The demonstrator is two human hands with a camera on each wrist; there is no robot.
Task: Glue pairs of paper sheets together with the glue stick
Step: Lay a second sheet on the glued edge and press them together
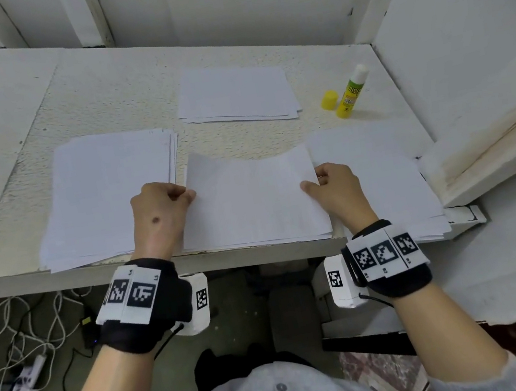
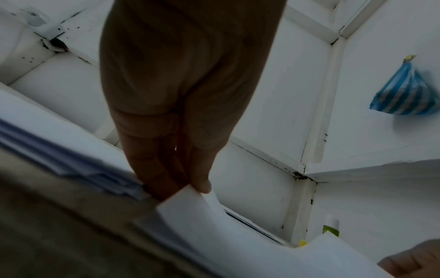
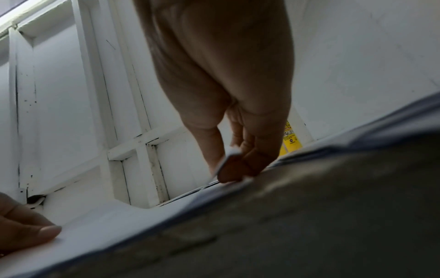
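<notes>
A white paper sheet [image 1: 250, 196] is held by both side edges above the table's front edge, its far edge sagging in a curve. My left hand [image 1: 162, 204] pinches its left edge [image 2: 190, 195], thumb on top. My right hand [image 1: 333, 182] pinches the right edge [image 3: 228, 156] between thumb and fingers. Under it lies at least one more sheet [image 1: 258, 244]. An uncapped yellow glue stick [image 1: 352, 92] stands at the back right, its yellow cap [image 1: 329, 100] beside it on the left.
A paper stack [image 1: 106, 193] lies at the left, another stack [image 1: 379, 175] at the right front, a third [image 1: 236, 96] at the back middle. White walls [image 1: 460, 25] close the table [image 1: 116, 92] at the right and rear. Cables and a power strip [image 1: 15, 382] lie on the floor.
</notes>
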